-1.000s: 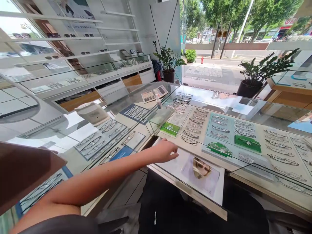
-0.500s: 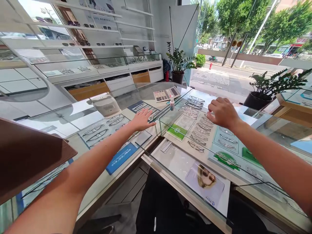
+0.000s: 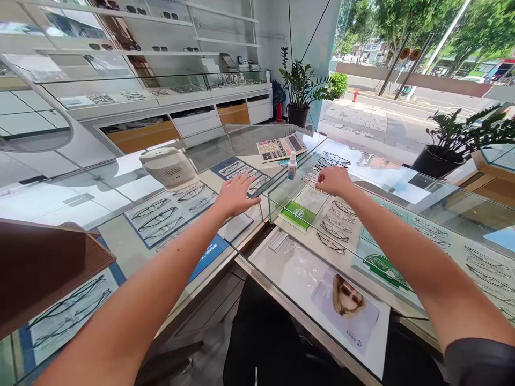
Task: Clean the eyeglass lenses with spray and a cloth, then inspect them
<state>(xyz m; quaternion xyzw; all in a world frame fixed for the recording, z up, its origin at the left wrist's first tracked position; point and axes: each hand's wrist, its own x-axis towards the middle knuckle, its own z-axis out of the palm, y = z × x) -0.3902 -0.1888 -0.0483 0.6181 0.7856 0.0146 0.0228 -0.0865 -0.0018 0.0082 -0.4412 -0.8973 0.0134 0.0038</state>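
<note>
My left hand [image 3: 238, 195] is over the glass counter top [image 3: 209, 212], its fingers spread, with nothing held. Beneath the glass near it lie trays of eyeglasses [image 3: 159, 217]. My right hand [image 3: 335, 180] has its fingers curled, just right of a small white spray bottle [image 3: 292, 166]; a gap separates them. What the curled fingers hold, if anything, is hidden. A calculator [image 3: 277, 148] lies behind the bottle. Under the glass below my right hand are rows of eyeglasses [image 3: 336, 228] and a green card [image 3: 298, 214].
A beige device [image 3: 171, 169] sits on the left counter. The brown box-like object [image 3: 44, 268] covers the near left. Potted plants [image 3: 300, 91] stand beyond the counters. An open drawer-like shelf [image 3: 281, 268] with a printed picture lies in front of me.
My right hand has moved left toward the bottle, and its fingers have curled in more. My left hand stays nearly in place, spread. The view has tilted slightly down.
</note>
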